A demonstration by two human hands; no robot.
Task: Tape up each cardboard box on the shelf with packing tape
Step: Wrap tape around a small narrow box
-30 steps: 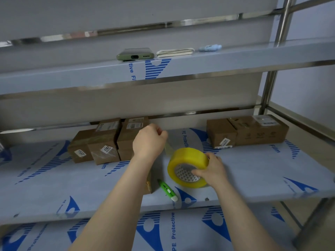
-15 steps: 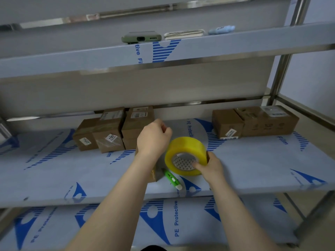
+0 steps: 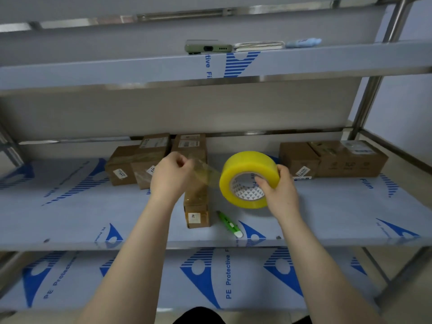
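My right hand (image 3: 279, 190) grips a yellow roll of packing tape (image 3: 245, 169), fingers through its core, held above the middle shelf (image 3: 339, 206). My left hand (image 3: 171, 176) pinches the free end of a clear tape strip (image 3: 207, 174) stretched from the roll. Below the strip a small narrow cardboard box (image 3: 196, 206) stands on the shelf, its front label facing me. Several more cardboard boxes sit behind at the left (image 3: 145, 160), and others at the right (image 3: 334, 159).
A green and white box cutter (image 3: 229, 224) lies on the shelf right of the small box. A phone (image 3: 208, 47), a flat wallet-like item (image 3: 258, 46) and a blue tube (image 3: 302, 42) lie on the upper shelf. A steel post (image 3: 371, 90) stands at the right.
Both hands rose and spread apart; the tape strip between them has lengthened. My left forearm moved off the small box, which now shows fully.
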